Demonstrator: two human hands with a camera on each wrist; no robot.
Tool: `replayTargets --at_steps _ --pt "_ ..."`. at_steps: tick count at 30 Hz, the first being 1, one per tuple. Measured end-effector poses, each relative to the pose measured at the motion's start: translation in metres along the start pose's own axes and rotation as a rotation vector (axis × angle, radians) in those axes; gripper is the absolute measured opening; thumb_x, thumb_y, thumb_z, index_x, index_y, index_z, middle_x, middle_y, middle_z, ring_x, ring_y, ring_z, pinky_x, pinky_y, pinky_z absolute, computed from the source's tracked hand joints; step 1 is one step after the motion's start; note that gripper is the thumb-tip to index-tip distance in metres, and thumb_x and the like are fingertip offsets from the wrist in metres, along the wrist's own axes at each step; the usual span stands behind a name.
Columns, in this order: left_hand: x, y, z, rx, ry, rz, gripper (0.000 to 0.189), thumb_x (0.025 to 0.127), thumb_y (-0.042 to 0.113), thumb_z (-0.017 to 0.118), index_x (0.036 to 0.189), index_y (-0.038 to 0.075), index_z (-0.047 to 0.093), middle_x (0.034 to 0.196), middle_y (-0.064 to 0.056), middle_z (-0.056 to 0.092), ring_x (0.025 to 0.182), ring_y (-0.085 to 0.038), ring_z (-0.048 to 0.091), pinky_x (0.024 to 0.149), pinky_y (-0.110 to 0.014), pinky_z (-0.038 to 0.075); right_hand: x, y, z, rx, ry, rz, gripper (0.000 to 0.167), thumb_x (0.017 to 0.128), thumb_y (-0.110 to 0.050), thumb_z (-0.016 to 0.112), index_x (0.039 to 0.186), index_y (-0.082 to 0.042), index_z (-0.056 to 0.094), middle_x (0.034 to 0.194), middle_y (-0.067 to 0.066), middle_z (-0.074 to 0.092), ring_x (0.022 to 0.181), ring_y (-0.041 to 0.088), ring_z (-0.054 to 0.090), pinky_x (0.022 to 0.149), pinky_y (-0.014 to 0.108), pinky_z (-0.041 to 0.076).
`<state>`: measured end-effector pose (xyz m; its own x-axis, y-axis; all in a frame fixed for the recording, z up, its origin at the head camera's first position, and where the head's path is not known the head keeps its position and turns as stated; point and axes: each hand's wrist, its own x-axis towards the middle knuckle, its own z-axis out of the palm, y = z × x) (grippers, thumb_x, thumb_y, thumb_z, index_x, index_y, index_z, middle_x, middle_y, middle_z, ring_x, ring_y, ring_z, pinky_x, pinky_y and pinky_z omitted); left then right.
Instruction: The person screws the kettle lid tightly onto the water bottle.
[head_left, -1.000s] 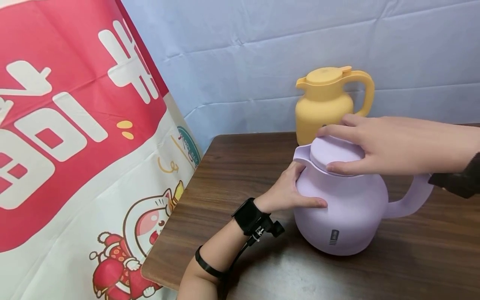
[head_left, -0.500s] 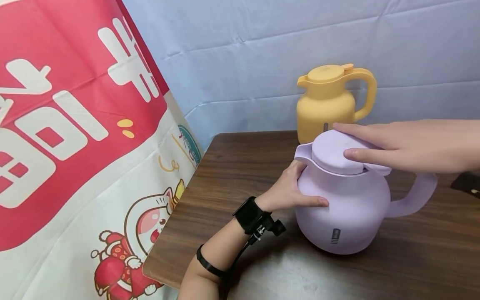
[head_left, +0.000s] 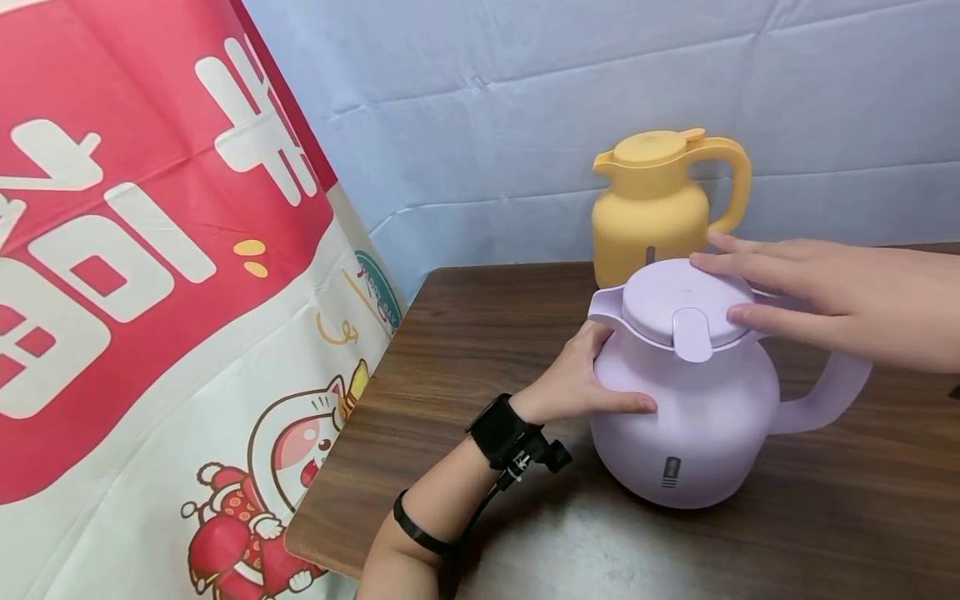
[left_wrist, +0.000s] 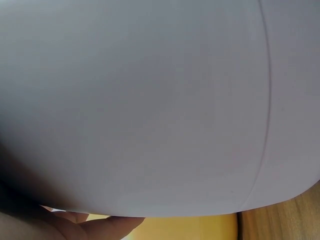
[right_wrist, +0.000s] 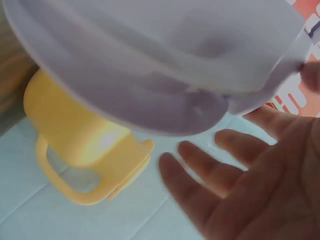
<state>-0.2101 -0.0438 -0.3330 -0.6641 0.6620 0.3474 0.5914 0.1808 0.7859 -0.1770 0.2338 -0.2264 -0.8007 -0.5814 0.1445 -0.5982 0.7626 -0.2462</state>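
Note:
A lilac thermos jug (head_left: 697,442) stands upright on the wooden table, its spout toward the left and its handle toward the right. My left hand (head_left: 581,383) grips the side of the body below the spout, thumb across the front; in the left wrist view its fingers (left_wrist: 107,227) reach along the jug's far side. On the mouth sits the round lid (head_left: 667,296), its tab (head_left: 692,335) pointing toward me, away from the handle. My right hand (head_left: 847,296) has straight, spread fingers at the lid's right edge. In the right wrist view nothing is held in that palm (right_wrist: 280,185).
A yellow thermos jug (head_left: 648,221) stands close behind the lilac one, near the table's back edge. Pale blue cloth (head_left: 487,125) hangs behind. A printed red and white cloth (head_left: 135,250) hangs along the left side of the table (head_left: 480,333).
The lid has turned clockwise, its tab swinging from the right round to the front. My right hand has slid off the lid's top toward the right. My left hand has kept its hold.

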Motion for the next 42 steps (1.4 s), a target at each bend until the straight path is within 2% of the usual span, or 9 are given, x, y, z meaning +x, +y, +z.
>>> replayTargets --at_steps 3,8,13,22,28,32,35,38,42 --pt "-0.001 0.000 0.000 0.001 0.003 -0.001 0.094 0.065 0.009 0.087 0.141 0.019 0.033 0.138 0.005 0.035 0.120 -0.003 0.039 0.097 -0.023 0.039 0.001 -0.007 0.000 -0.026 0.086 -0.060 0.060 0.083 -0.046 0.070 0.135 -0.033 0.044 0.153 0.000 0.026 0.130 0.027 0.038 0.088 0.052 0.037" --pt "-0.002 0.000 0.000 0.011 0.010 -0.008 0.095 0.064 0.010 0.088 0.141 0.019 0.034 0.139 0.005 0.035 0.120 -0.003 0.039 0.096 -0.023 0.039 0.001 -0.023 0.000 -0.041 0.134 -0.096 0.078 0.080 -0.045 0.074 0.143 -0.028 0.033 0.143 -0.003 0.037 0.121 0.015 0.043 0.088 0.034 0.042" --pt "-0.002 0.001 0.000 0.026 0.011 -0.006 0.093 0.064 0.011 0.088 0.140 0.019 0.034 0.137 0.005 0.035 0.118 -0.003 0.040 0.094 -0.022 0.041 -0.002 -0.034 0.003 0.004 0.079 -0.144 0.079 0.088 -0.036 0.068 0.150 -0.038 0.020 0.157 -0.008 0.015 0.142 0.015 0.016 0.105 0.011 0.012" --pt "-0.002 0.002 0.000 0.014 -0.005 -0.041 0.089 0.065 0.012 0.087 0.138 0.017 0.036 0.133 0.006 0.039 0.114 -0.002 0.044 0.091 -0.020 0.043 -0.009 -0.041 0.012 -0.069 0.099 -0.197 0.075 0.095 -0.029 0.057 0.153 -0.030 0.011 0.158 -0.007 0.013 0.143 0.013 0.010 0.109 0.015 0.002" --pt "-0.005 0.003 -0.001 0.010 -0.001 -0.095 0.081 0.066 0.013 0.086 0.134 0.009 0.041 0.125 0.003 0.044 0.108 -0.002 0.048 0.087 -0.020 0.045 -0.004 -0.033 0.017 -0.162 0.236 -0.267 0.074 0.085 -0.033 0.069 0.149 -0.033 0.032 0.146 0.011 0.041 0.136 0.023 0.034 0.114 0.032 0.008" --pt "-0.003 0.001 0.000 0.021 0.009 -0.046 0.089 0.065 0.012 0.087 0.139 0.014 0.037 0.131 0.005 0.040 0.112 -0.002 0.045 0.090 -0.020 0.044 0.001 -0.033 0.015 -0.180 0.341 -0.317 0.068 0.075 -0.032 0.075 0.139 -0.025 0.051 0.126 0.012 0.058 0.116 0.031 0.052 0.113 0.041 0.015" --pt "0.000 0.000 0.000 0.025 0.009 0.008 0.098 0.064 0.011 0.088 0.144 0.020 0.032 0.137 0.006 0.035 0.116 -0.002 0.042 0.094 -0.021 0.041 0.006 -0.037 0.013 -0.206 0.412 -0.338 0.059 0.071 -0.038 0.077 0.124 -0.016 0.064 0.106 0.004 0.063 0.094 0.023 0.055 0.100 0.044 0.032" --pt "0.001 -0.001 0.000 0.024 0.009 0.014 0.098 0.064 0.012 0.088 0.143 0.022 0.032 0.138 0.005 0.035 0.117 -0.002 0.041 0.094 -0.021 0.041 0.010 -0.041 0.011 -0.248 0.473 -0.347 0.056 0.070 -0.050 0.074 0.111 -0.013 0.069 0.093 -0.002 0.057 0.077 0.015 0.048 0.083 0.038 0.037" --pt "0.002 -0.002 0.001 0.032 0.010 -0.010 0.095 0.064 0.013 0.088 0.141 0.022 0.034 0.137 0.006 0.035 0.116 -0.002 0.042 0.093 -0.021 0.041 0.016 -0.042 0.014 -0.215 0.485 -0.384 0.056 0.074 -0.049 0.072 0.109 -0.006 0.064 0.097 0.000 0.056 0.081 0.017 0.049 0.081 0.037 0.036"
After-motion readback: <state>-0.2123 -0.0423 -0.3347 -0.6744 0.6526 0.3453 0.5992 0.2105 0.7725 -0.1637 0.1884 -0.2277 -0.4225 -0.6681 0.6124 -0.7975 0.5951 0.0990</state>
